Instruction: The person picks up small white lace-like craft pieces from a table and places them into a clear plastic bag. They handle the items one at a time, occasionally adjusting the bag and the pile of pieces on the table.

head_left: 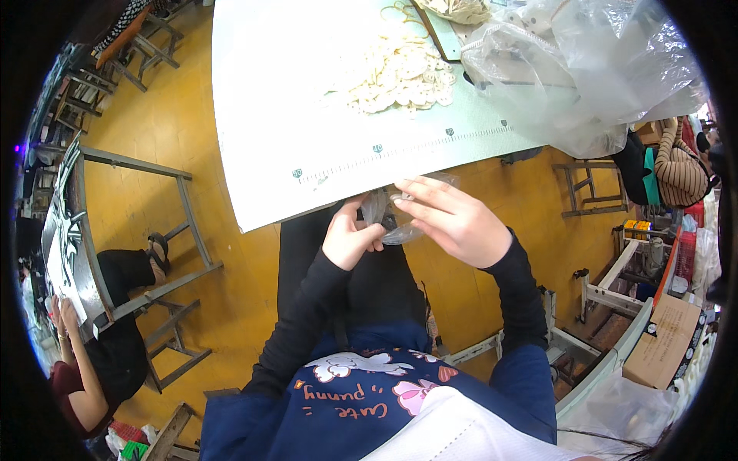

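In the head view, the person's left hand (354, 236) and right hand (453, 219) meet over the lap, just off the near edge of the table (265, 180), and the small clear bag (398, 237) is between them. The left thumb and fingers are closed on one side of the bag's film; the right fingers reach out nearly straight and close together over its other side, but the thumb is hidden, so I cannot tell whether that hand pinches the film or only rests against it. The bag looks spread into a loop, which suggests an early stage of handling, with its mouth being worked or opened. No cream piece can be made out inside it, though the film is see-through and creased and the right hand covers part of it, so its contents remain uncertain. On the table, the loose pile of flat cream pieces (403, 73) lies well in from the near edge, with a few thin pieces straggling toward the far edge; by that look, much of it is left unpacked. The big clear bag (530, 81) slumps over the table's right part and has not been cleared away. A dark-edged board (440, 32) lies between pile and big bag, and a printed scale (377, 149) runs along the near edge.
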`<state>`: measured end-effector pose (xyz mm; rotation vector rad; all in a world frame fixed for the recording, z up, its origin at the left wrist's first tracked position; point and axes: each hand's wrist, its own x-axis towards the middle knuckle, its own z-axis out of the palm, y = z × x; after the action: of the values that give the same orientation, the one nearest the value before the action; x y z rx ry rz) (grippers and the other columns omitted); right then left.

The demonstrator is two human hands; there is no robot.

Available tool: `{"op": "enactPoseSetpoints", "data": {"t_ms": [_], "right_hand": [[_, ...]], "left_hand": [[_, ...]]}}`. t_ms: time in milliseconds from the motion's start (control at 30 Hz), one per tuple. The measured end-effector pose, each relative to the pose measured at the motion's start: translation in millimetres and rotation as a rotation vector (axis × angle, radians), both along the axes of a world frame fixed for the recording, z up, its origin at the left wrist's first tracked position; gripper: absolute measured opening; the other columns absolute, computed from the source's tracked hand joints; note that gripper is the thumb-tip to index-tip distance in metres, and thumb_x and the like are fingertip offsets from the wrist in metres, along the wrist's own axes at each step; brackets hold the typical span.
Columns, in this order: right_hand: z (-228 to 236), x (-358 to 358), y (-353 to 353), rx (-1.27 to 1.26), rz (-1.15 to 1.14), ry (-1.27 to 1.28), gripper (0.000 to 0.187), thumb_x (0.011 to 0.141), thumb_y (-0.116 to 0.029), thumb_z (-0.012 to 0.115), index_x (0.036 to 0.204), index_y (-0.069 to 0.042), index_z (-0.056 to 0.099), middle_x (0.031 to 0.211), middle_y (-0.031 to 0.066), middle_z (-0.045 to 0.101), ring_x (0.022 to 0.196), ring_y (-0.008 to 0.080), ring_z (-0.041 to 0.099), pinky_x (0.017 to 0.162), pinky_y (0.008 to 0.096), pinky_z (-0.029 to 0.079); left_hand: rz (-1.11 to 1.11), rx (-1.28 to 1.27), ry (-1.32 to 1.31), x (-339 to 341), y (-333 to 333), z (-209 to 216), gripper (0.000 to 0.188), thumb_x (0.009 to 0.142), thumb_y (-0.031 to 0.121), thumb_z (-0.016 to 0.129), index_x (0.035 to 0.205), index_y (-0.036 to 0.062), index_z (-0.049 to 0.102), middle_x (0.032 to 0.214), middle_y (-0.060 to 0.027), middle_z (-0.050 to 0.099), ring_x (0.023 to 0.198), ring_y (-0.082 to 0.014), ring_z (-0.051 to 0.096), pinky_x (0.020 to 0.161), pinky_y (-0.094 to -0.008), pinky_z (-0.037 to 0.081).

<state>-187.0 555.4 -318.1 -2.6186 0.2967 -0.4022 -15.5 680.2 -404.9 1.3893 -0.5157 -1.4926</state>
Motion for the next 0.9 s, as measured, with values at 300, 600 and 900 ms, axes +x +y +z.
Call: {"op": "enactPoseSetpoints", "data": {"t_ms": [300,600,900], "right_hand": [[2.8,9.7,-70.0,-0.061,-0.460,-0.250,0.026,0.088,-0.008,0.065,0.113,-0.007,0.069,0.122,0.0137,0.063,0.110,0.0298,0.061,0.093,0.0372,0.050],[-27.9,19.4,-86.8,-0.131,-0.392,-0.186,0.028,0.083,-0.003,0.068,0.111,-0.002,0.068,0.114,0.0125,0.066,0.104,0.0281,0.063,0.090,0.0350,0.050],[-15.4,10.1,-66.0,-0.027,-0.395,-0.156,0.034,0.082,-0.001,0.069,0.116,-0.002,0.065,0.119,0.0131,0.060,0.094,0.0244,0.063,0.078,0.0303,0.052]], "left_hand": [[0.003,-0.013,0.002,1.2,2.0,3.0,0.072,0.079,-0.004,0.058,0.144,-0.0113,0.029,0.095,-0.0169,0.064,0.058,-0.0142,0.061,0.052,-0.0228,0.046],[-0.018,0.021,0.031,2.6,2.1,3.6,0.072,0.078,-0.005,0.058,0.144,-0.0103,0.029,0.103,-0.0207,0.064,0.057,-0.0146,0.061,0.052,-0.0228,0.047],[-0.011,0.027,0.031,1.5,2.7,4.8,0.072,0.078,-0.005,0.058,0.144,-0.0104,0.030,0.123,-0.0223,0.058,0.058,-0.0143,0.061,0.052,-0.0229,0.047]]}}
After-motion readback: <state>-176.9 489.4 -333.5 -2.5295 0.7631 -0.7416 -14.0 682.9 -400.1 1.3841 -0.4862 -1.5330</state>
